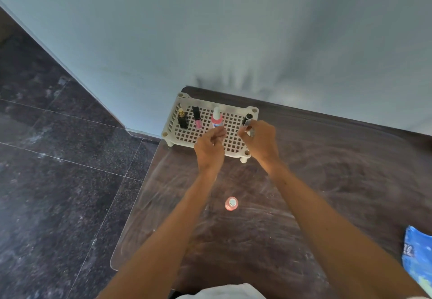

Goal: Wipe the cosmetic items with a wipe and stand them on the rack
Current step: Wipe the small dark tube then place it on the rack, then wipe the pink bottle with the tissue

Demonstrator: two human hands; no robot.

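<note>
White rack (236, 132) — four cosmetics (217, 119) upright.

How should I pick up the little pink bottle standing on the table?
Probably from straight above: the pink bottle stands upright, alone on the table, its silvery cap facing up. Pinch its round sides just below the cap, since nothing crowds it.

Soft, dim, bluish daylight fills the wide-angle view, with faint shadows on the wall (233, 41), smeared glare on the table (304, 193), and slight blur.
</note>
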